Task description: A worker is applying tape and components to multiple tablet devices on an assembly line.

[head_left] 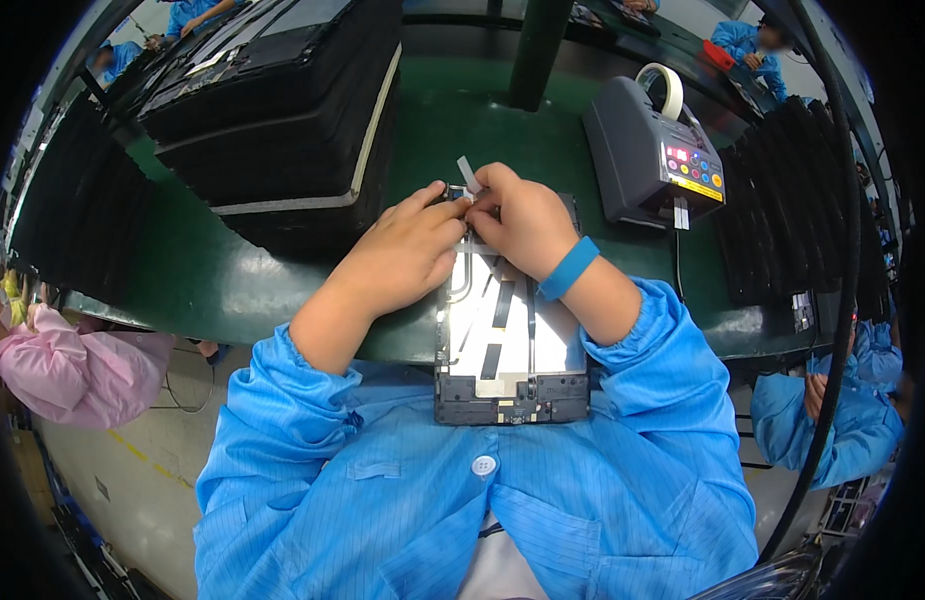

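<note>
An opened tablet-like device [487,345], with a shiny silver middle and black ends, lies lengthwise in front of me, its near end over the table's edge. My right hand [527,222], with a blue band on its wrist, pinches a short whitish strip of tape [468,174] between thumb and fingers at the far end of the device. One end of the strip sticks up past the fingertips. My left hand [400,250] rests along the device's far left side with its fingers stretched out, their tips beside the strip. The spot under the fingertips is partly hidden.
A grey tape dispenser [647,150] with a lit panel, a roll on top and tape ends at its front stands at the right. A tall stack of black trays [282,150] rises at the left on the green table [452,120]. Black stacks [787,200] stand far right. Other people sit nearby.
</note>
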Tool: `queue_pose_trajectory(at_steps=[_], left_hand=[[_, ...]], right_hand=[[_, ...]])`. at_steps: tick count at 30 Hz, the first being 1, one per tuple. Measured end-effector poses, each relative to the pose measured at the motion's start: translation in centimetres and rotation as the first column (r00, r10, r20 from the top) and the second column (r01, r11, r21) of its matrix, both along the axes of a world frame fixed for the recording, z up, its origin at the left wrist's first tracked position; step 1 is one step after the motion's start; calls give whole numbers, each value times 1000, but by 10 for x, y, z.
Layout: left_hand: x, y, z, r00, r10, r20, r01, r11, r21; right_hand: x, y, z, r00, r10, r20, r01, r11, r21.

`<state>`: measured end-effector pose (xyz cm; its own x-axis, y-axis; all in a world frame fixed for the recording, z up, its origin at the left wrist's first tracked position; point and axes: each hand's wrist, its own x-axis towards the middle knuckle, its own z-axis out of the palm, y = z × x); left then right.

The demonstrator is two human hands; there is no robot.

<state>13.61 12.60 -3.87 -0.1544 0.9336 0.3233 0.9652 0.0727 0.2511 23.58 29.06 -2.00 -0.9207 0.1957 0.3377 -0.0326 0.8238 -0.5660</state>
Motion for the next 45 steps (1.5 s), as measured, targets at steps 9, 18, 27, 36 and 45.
queue_pose_trajectory(at_steps=[9,18,27,36,45], left_hand=[[0,1,-1,999,11,53,-10,1000,-13],[5,-1,-5,978,79,191,-92,994,60],[3,-1,-3,991,17,134,-24,998,52],[12,9,11,990,67,125,-80,992,102],[9,27,27,992,118,38,-120,992,46]], right_hand=[[3,2,1,996,33,84,-37,998,44],[18,25,-3,969,220,112,-165,914,-370],[17,23,-10,962,271,19,-266,953,-149],[24,17,-4,966,197,169,-178,976,-124],[23,31,-18,976,214,45,-170,871,-460]])
